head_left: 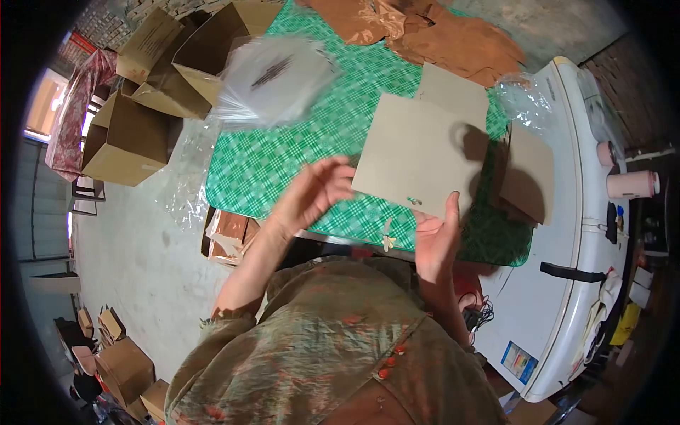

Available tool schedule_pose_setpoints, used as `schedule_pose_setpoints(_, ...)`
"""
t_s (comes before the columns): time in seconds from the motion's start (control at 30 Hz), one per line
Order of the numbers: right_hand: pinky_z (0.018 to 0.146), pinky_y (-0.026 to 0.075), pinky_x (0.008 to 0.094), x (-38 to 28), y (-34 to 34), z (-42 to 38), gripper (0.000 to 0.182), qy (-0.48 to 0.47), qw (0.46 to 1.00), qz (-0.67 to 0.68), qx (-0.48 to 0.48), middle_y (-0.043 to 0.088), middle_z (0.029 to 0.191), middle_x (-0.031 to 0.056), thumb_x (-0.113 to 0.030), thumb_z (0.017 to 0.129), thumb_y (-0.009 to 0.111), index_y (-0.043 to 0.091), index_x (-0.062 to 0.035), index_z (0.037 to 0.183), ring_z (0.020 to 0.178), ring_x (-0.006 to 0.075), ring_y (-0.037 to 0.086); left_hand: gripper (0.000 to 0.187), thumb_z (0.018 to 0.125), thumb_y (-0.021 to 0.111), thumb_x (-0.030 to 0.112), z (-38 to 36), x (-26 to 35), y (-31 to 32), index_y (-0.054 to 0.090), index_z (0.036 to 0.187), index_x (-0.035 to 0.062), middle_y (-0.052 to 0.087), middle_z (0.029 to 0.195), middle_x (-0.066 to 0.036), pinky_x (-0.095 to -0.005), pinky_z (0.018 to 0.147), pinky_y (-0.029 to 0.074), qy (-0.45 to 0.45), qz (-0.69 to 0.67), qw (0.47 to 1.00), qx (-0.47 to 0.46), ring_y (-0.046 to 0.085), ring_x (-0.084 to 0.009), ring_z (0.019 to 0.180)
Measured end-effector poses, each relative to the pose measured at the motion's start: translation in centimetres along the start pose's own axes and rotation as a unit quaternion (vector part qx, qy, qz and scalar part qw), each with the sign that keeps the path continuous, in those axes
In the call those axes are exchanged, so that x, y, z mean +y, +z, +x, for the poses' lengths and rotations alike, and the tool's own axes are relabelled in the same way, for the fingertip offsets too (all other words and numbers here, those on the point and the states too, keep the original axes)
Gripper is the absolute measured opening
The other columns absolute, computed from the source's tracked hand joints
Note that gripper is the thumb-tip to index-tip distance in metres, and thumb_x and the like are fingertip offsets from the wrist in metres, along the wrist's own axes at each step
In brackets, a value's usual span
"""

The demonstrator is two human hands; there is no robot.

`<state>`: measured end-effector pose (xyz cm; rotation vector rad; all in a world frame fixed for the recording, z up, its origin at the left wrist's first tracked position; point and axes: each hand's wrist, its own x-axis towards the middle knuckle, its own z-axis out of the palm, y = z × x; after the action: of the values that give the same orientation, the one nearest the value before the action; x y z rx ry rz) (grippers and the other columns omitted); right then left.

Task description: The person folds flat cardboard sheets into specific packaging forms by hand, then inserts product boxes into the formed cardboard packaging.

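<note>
A square beige cardboard sheet [418, 152] is held over the green checked table by my right hand [438, 244]. The thumb stands up at its near edge, with the fingers under the sheet. A small hole with a greenish mark shows near that edge. My left hand [315, 195], slightly blurred, is open with curved fingers, its fingertips right at the sheet's left corner. Another beige sheet [453, 85] lies behind the held one. More beige sheets [528, 173] are at the table's right side. A small pale metallic item [388, 237] lies near the front edge.
Clear plastic bags [276, 78] are stacked at the table's back left. Brown sheet material [453, 46] covers the far edge. Open cardboard boxes [127, 142] stand to the left. A white appliance [552, 248] borders the table's right side. Brown wrapped packs [230, 234] sit below the left corner.
</note>
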<state>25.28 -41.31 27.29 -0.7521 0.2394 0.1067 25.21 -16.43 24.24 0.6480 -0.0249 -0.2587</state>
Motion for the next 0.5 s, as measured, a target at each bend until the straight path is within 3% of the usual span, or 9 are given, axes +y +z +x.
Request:
schedule_pose_setpoints(0.03,0.102,0.046,0.0401,0.5,-0.3,-0.1,0.047,0.01,1.0,0.023,0.004,0.056,0.136,0.0087,-0.035,0.103,0.05,0.045,-0.0048,0.139,0.122,0.0238,0.056,0.06,0.098,0.059,0.038,-0.6,-1.7,0.5,0.038,0.14,-0.0002,0.053,0.131,-0.019,-0.0413,0.095,0.053,-0.025,0.042,0.998,0.03,0.061,-0.0281,0.111)
schedule_pose_setpoints(0.1,0.104,0.046,0.0405,1.1,0.0,-0.6,0.049,0.013,1.0,0.027,-0.004,0.055,0.137,0.0091,-0.037,0.104,0.049,0.044,-0.0048,0.14,0.123,0.0237,0.055,0.056,0.095,0.066,0.026,-1.7,-4.3,2.2,0.039,0.138,0.0029,0.05,0.131,-0.014,-0.041,0.098,0.05,0.007,0.054,0.997,0.06,0.058,-0.0264,0.116)
schedule_pose_setpoints(0.13,0.104,0.045,0.0407,1.5,0.1,-0.9,0.05,0.015,0.999,0.028,-0.008,0.055,0.137,0.0094,-0.038,0.104,0.048,0.043,-0.0048,0.141,0.123,0.0236,0.055,0.057,0.094,0.068,0.021,-1.5,-5.0,2.7,0.038,0.138,0.0029,0.051,0.129,-0.012,-0.0406,0.099,0.05,0.047,0.034,0.992,0.117,0.056,-0.0251,0.118)
schedule_pose_setpoints(0.23,0.106,0.045,0.0399,1.6,1.0,-1.2,0.05,0.002,1.0,0.029,0.004,0.054,0.138,0.01,-0.038,0.104,0.048,0.043,-0.0042,0.141,0.125,0.0238,0.054,0.055,0.093,0.069,0.026,-1.5,-5.4,4.8,0.042,0.135,0.0036,0.056,0.123,-0.009,-0.0348,0.1,0.051,0.093,-0.004,0.971,0.222,0.058,-0.0212,0.115)
schedule_pose_setpoints(0.33,0.094,0.05,0.0366,2.1,1.7,-1.2,0.047,-0.014,0.999,0.03,0.019,0.06,0.13,0.009,-0.04,0.104,0.047,0.047,-0.0047,0.136,0.117,0.0223,0.059,0.043,0.094,0.068,0.03,-2.6,-7.3,6.3,0.051,0.124,0.0047,0.059,0.114,-0.007,-0.0345,0.096,0.051,0.023,-0.053,0.987,0.147,0.059,-0.0208,0.113)
schedule_pose_setpoints(0.37,0.089,0.05,0.0359,2.2,0.6,-1.1,0.048,0.052,0.997,0.047,-0.033,0.061,0.127,0.0084,-0.042,0.104,0.047,0.048,-0.0055,0.135,0.112,0.0215,0.06,0.04,0.094,0.067,0.032,-2.5,-7.9,6.8,0.054,0.121,0.005,0.061,0.112,-0.007,-0.0344,0.092,0.052,0.0,-0.07,0.993,0.098,0.061,-0.0209,0.11)
schedule_pose_setpoints(0.43,0.079,0.05,0.0344,2.5,-2.8,-1.0,0.048,0.179,0.971,0.079,-0.135,0.064,0.121,0.0072,-0.046,0.103,0.047,0.05,-0.0069,0.131,0.104,0.02,0.062,0.027,0.1,0.059,0.024,-2.4,-8.3,7.9,0.056,0.116,0.0022,0.064,0.108,-0.008,-0.0316,0.081,0.051,-0.026,-0.066,0.989,0.129,0.063,-0.0176,0.099)
schedule_pose_setpoints(0.47,0.072,0.047,0.0321,3.0,-0.2,-1.9,0.046,0.115,0.993,-0.009,-0.002,0.066,0.115,0.0058,-0.046,0.103,0.045,0.052,-0.0087,0.13,0.099,0.0178,0.062,0.027,0.101,0.058,0.027,-2.0,-8.7,8.0,0.059,0.113,0.003,0.065,0.104,-0.007,-0.0314,0.076,0.049,-0.009,-0.047,0.983,0.178,0.062,-0.0158,0.095)
schedule_pose_setpoints(0.5,0.076,0.048,0.0325,3.3,0.8,-2.4,0.039,0.05,0.998,0.021,-0.043,0.065,0.116,0.0057,-0.039,0.103,0.051,0.055,-0.0084,0.127,0.101,0.0166,0.061,0.024,0.1,0.059,0.026,-1.8,-8.2,7.6,0.062,0.109,0.0034,0.066,0.101,-0.006,-0.032,0.076,0.048,-0.021,-0.02,0.974,0.225,0.061,-0.015,0.092)
